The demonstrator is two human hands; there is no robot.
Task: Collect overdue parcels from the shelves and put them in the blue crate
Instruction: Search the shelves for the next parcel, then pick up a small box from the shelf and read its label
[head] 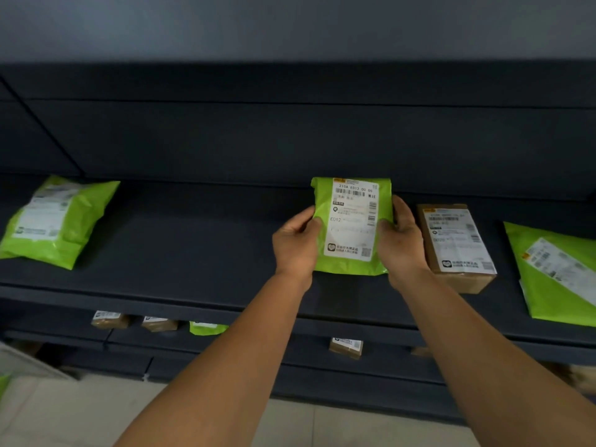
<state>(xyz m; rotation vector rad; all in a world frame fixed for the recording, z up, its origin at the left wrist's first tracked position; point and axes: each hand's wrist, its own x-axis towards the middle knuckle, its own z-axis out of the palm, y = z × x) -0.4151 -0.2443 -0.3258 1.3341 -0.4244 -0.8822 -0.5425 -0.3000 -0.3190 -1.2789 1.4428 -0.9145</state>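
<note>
Both hands are holding one green mailer (pixel 351 225) up off the dark shelf (pixel 200 240), roughly mid-shelf, a bit R of centre, label facing the camera. L hand (pixel 295 243) is gripping the mailer's L edge, thumb over the front, fingers wrapping behind; R hand (pixel 401 240) is doing the same on the R edge. So the grip is narrow, both hands closing on the bag itself.

The brown box (pixel 456 245) is sitting just beside the R hand, near the shelf's front edge. Another green bag (pixel 561 275) is lying toward the R end, partly hanging past the front edge. A third green bag (pixel 58 221) is lying at the L end, well apart. Small parcels (pixel 346 346) are showing on lower shelves. Blue crate isn't in view.

Judging by the pose, the step in hand is reading the label to check whether it's overdue. To do it well:
- keep the label flat & square to the eyes; printing is small, partly blurred here
- keep thumbs off the barcode/date area
- hold by the edges, w/o crumpling the soft bag
- watch the R wrist re: the box, easy to nudge it
- if overdue, shift to one hand before turning for the crate; if not, lay it back label-up in the same spot.
</note>
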